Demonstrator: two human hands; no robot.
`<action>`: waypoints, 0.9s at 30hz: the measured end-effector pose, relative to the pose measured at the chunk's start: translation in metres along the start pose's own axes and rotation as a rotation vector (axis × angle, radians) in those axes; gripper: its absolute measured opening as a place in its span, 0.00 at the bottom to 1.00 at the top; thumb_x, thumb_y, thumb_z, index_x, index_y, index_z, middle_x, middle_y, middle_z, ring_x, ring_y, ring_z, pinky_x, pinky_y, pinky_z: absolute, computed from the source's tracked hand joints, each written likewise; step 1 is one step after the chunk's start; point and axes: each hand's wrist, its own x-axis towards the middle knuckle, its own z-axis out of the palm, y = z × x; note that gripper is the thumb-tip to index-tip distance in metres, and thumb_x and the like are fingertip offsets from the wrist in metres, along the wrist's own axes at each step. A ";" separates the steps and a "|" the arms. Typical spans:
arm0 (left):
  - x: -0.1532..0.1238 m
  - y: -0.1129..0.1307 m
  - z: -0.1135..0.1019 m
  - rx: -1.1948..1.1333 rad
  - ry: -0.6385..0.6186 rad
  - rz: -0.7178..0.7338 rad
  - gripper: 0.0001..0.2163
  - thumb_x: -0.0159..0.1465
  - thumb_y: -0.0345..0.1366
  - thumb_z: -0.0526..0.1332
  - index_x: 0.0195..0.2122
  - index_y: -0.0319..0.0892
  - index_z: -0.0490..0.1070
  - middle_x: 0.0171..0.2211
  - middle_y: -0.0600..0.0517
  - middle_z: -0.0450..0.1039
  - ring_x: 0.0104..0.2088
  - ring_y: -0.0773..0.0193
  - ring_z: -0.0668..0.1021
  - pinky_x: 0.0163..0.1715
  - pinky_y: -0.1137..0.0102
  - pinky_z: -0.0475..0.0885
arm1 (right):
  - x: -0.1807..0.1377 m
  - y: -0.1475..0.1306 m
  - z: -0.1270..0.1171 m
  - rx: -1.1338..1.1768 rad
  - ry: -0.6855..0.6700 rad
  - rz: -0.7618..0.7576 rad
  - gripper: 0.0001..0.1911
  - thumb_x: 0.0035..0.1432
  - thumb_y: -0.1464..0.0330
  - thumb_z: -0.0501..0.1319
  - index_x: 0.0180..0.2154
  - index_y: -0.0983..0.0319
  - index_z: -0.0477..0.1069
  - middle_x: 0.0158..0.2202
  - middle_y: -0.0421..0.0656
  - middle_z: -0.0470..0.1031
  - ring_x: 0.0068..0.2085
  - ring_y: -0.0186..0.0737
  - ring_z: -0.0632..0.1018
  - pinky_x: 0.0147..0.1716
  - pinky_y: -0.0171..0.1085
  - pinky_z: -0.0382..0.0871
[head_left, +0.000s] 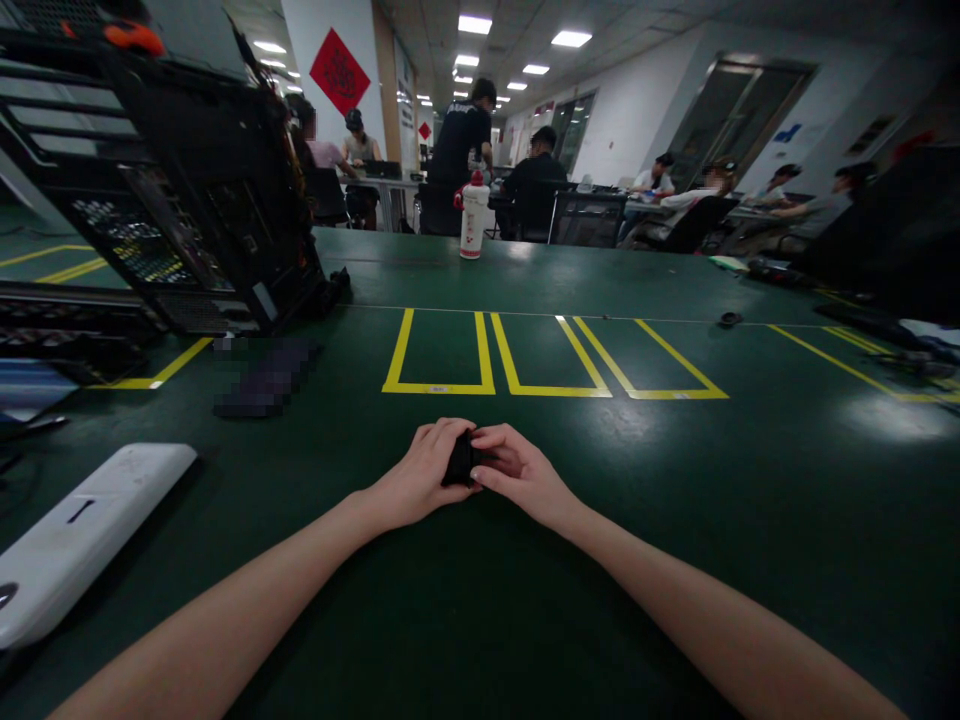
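My left hand (420, 475) and my right hand (517, 475) meet on the green table (675, 520) in front of me. Both close around a small black object (459, 462) held between them; most of it is hidden by the fingers, so I cannot make out what it is. Both forearms rest low over the table, reaching forward from the near edge. Just beyond the hands lie three yellow taped boxes (525, 355).
A black open computer case (195, 190) stands at the far left. A white flat device (82, 530) lies at the near left. A white bottle with a red cap (473, 215) stands at the far edge. Several people sit and stand at desks behind.
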 end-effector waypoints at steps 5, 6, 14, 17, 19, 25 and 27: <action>-0.001 0.001 -0.002 -0.006 0.003 -0.014 0.25 0.57 0.36 0.59 0.53 0.48 0.50 0.51 0.47 0.57 0.51 0.53 0.63 0.48 0.55 0.63 | 0.001 -0.003 0.001 -0.009 0.014 0.058 0.14 0.52 0.70 0.58 0.41 0.58 0.61 0.44 0.42 0.65 0.47 0.39 0.70 0.44 0.42 0.69; -0.001 0.001 -0.002 -0.010 0.005 -0.014 0.25 0.57 0.37 0.59 0.53 0.48 0.49 0.51 0.47 0.57 0.51 0.52 0.63 0.48 0.55 0.63 | 0.001 -0.004 0.000 -0.021 0.012 0.077 0.15 0.52 0.70 0.58 0.43 0.58 0.60 0.44 0.42 0.65 0.48 0.40 0.70 0.45 0.42 0.69; 0.000 -0.006 0.005 0.006 0.047 0.017 0.25 0.56 0.34 0.61 0.52 0.46 0.51 0.50 0.47 0.58 0.50 0.54 0.64 0.49 0.56 0.61 | -0.001 -0.001 -0.001 -0.025 -0.045 0.036 0.16 0.51 0.72 0.60 0.43 0.58 0.61 0.45 0.41 0.63 0.49 0.39 0.69 0.49 0.44 0.65; 0.001 -0.009 0.008 0.007 0.077 0.028 0.26 0.55 0.35 0.61 0.52 0.47 0.51 0.49 0.48 0.59 0.49 0.54 0.64 0.49 0.57 0.62 | -0.001 0.001 -0.001 -0.039 -0.003 -0.002 0.11 0.52 0.71 0.58 0.40 0.58 0.64 0.46 0.41 0.62 0.48 0.38 0.69 0.48 0.42 0.66; 0.001 -0.008 0.007 0.000 0.068 0.024 0.26 0.55 0.36 0.61 0.52 0.48 0.51 0.49 0.48 0.59 0.50 0.54 0.64 0.48 0.56 0.63 | 0.000 -0.001 -0.001 -0.030 0.009 0.003 0.10 0.53 0.71 0.57 0.39 0.58 0.64 0.45 0.41 0.62 0.47 0.38 0.70 0.46 0.41 0.68; -0.001 -0.001 0.000 -0.014 0.028 0.003 0.25 0.57 0.37 0.60 0.53 0.48 0.50 0.51 0.48 0.58 0.50 0.53 0.64 0.47 0.55 0.64 | 0.001 -0.006 -0.001 -0.072 -0.001 0.090 0.16 0.53 0.69 0.57 0.45 0.58 0.60 0.46 0.43 0.64 0.50 0.40 0.67 0.49 0.45 0.64; -0.001 -0.001 0.000 -0.008 0.027 0.000 0.25 0.57 0.36 0.60 0.53 0.48 0.50 0.50 0.47 0.58 0.50 0.53 0.64 0.47 0.55 0.63 | 0.000 -0.005 -0.001 -0.071 -0.016 0.087 0.14 0.53 0.70 0.57 0.44 0.58 0.61 0.46 0.43 0.64 0.50 0.40 0.68 0.50 0.45 0.64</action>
